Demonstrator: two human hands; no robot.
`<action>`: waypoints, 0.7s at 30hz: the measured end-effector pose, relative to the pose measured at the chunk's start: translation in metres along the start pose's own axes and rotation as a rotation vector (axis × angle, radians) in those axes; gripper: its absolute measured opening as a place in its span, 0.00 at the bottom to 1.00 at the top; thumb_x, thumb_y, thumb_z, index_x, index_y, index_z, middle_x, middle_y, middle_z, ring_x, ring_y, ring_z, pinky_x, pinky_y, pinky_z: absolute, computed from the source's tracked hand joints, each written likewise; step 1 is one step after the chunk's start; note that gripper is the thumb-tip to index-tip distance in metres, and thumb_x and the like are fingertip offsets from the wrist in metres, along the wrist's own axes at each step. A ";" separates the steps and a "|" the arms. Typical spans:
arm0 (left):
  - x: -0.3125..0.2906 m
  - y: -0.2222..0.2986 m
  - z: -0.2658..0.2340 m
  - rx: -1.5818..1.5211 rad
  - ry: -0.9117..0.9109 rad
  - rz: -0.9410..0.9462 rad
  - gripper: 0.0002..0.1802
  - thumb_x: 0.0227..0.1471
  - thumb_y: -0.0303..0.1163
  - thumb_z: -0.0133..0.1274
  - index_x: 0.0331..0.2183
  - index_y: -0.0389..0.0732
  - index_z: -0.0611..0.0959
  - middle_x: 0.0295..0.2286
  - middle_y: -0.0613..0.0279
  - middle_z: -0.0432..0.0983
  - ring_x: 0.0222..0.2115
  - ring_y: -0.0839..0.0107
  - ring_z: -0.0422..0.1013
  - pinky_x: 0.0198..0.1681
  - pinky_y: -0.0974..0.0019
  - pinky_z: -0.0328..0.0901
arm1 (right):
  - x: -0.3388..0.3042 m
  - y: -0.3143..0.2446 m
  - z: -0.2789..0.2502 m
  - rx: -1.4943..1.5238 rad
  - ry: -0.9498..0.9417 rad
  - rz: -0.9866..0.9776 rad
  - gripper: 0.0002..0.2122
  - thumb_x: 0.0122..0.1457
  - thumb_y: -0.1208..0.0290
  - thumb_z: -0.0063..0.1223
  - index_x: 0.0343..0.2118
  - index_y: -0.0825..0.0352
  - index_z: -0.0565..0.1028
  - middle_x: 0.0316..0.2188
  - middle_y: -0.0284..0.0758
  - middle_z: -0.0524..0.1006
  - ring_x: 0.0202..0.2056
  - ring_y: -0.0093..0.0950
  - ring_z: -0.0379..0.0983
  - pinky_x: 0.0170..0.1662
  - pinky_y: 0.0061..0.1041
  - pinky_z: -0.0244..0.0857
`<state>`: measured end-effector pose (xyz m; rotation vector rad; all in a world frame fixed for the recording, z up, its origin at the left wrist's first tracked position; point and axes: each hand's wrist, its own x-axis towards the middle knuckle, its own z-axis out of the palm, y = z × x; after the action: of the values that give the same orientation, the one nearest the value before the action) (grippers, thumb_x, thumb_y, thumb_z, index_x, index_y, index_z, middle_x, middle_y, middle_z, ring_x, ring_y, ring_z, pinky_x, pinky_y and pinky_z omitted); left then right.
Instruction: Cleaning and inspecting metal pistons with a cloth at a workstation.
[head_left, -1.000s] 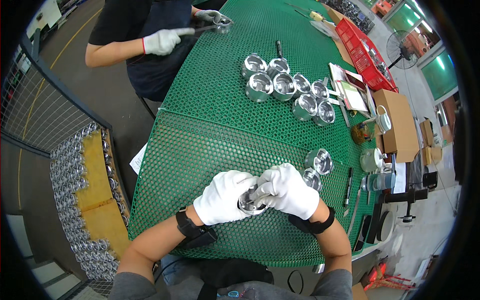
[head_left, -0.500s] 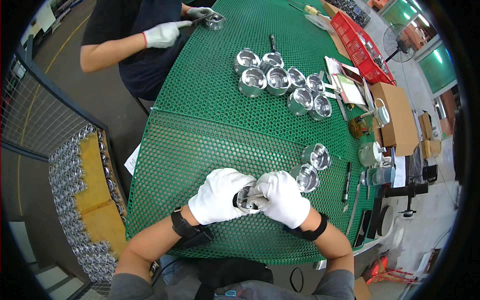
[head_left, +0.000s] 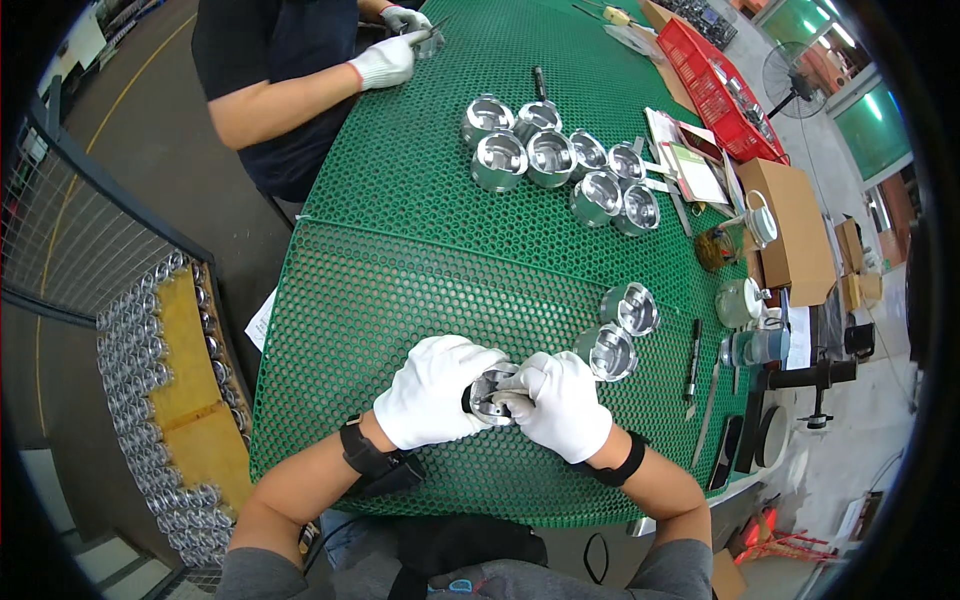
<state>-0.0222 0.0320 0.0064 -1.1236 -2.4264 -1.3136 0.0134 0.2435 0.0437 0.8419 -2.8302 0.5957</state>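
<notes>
My left hand (head_left: 432, 392), in a white glove, is closed around the side of a shiny metal piston (head_left: 488, 392) with its hollow side up. My right hand (head_left: 566, 408), gloved too, is closed in a pinch, with its fingertips at the piston's open mouth. What those fingers hold is hidden. Just beyond my right hand stand two more pistons, one (head_left: 610, 353) nearly beside its knuckles and another (head_left: 632, 309) behind that, touching or almost so.
Several pistons (head_left: 551, 158) are grouped farther up the green perforated mat (head_left: 400, 290). A marker (head_left: 694, 350), jars (head_left: 740, 304) and a red crate (head_left: 715, 90) line the right. At upper left, a co-worker's gloved hand (head_left: 385, 64) works on another piston. Left below, a rack holds many pistons (head_left: 135, 400).
My right hand has shifted slightly left, its fingers deeper over the piston; a thin metal strip seen at its fingertips before is now hidden. The co-worker's arm has moved right.
</notes>
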 end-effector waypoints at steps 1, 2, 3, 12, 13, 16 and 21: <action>0.000 -0.001 0.001 -0.011 -0.010 -0.011 0.34 0.33 0.45 0.73 0.43 0.41 0.82 0.35 0.59 0.82 0.38 0.56 0.78 0.46 0.54 0.70 | -0.001 -0.001 0.002 0.011 0.030 0.017 0.11 0.44 0.70 0.69 0.28 0.59 0.76 0.26 0.32 0.75 0.25 0.37 0.72 0.31 0.38 0.66; 0.000 -0.001 0.001 -0.010 -0.012 -0.006 0.34 0.33 0.45 0.73 0.43 0.41 0.82 0.35 0.59 0.82 0.38 0.56 0.78 0.46 0.54 0.70 | -0.003 -0.001 0.003 0.008 0.034 0.019 0.11 0.44 0.70 0.69 0.28 0.59 0.76 0.26 0.32 0.75 0.25 0.37 0.72 0.31 0.38 0.66; -0.001 -0.001 0.001 -0.003 -0.008 -0.006 0.34 0.33 0.44 0.73 0.44 0.40 0.83 0.35 0.59 0.82 0.38 0.56 0.78 0.46 0.54 0.70 | -0.003 -0.001 0.004 0.024 0.037 0.022 0.11 0.44 0.70 0.69 0.29 0.59 0.76 0.26 0.32 0.75 0.25 0.37 0.72 0.31 0.37 0.66; -0.003 0.001 0.001 -0.001 -0.010 -0.009 0.34 0.33 0.43 0.73 0.45 0.40 0.83 0.35 0.58 0.82 0.39 0.55 0.78 0.47 0.54 0.70 | -0.011 -0.003 0.011 -0.005 0.121 -0.007 0.12 0.47 0.70 0.68 0.30 0.61 0.73 0.27 0.33 0.74 0.26 0.37 0.73 0.29 0.37 0.66; -0.003 0.001 0.000 0.000 -0.012 -0.010 0.34 0.33 0.43 0.73 0.45 0.40 0.83 0.35 0.58 0.82 0.39 0.55 0.78 0.48 0.54 0.70 | -0.012 -0.004 0.011 -0.006 0.115 -0.015 0.12 0.49 0.70 0.67 0.31 0.62 0.71 0.27 0.33 0.73 0.25 0.36 0.72 0.29 0.36 0.66; -0.001 0.002 -0.003 0.004 -0.021 -0.012 0.34 0.33 0.44 0.73 0.44 0.40 0.83 0.35 0.58 0.82 0.38 0.55 0.78 0.48 0.54 0.70 | -0.013 -0.007 0.012 0.115 0.103 0.055 0.11 0.49 0.71 0.66 0.32 0.62 0.73 0.28 0.34 0.73 0.27 0.36 0.75 0.29 0.36 0.68; 0.000 0.004 -0.002 -0.015 -0.023 -0.033 0.34 0.34 0.45 0.74 0.43 0.39 0.83 0.33 0.57 0.82 0.37 0.55 0.79 0.46 0.54 0.71 | -0.004 0.000 -0.003 0.199 -0.025 0.198 0.05 0.48 0.77 0.66 0.28 0.62 0.81 0.28 0.37 0.77 0.29 0.39 0.77 0.33 0.35 0.72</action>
<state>-0.0198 0.0312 0.0101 -1.1128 -2.4655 -1.3379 0.0166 0.2461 0.0456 0.6027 -2.9346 0.9118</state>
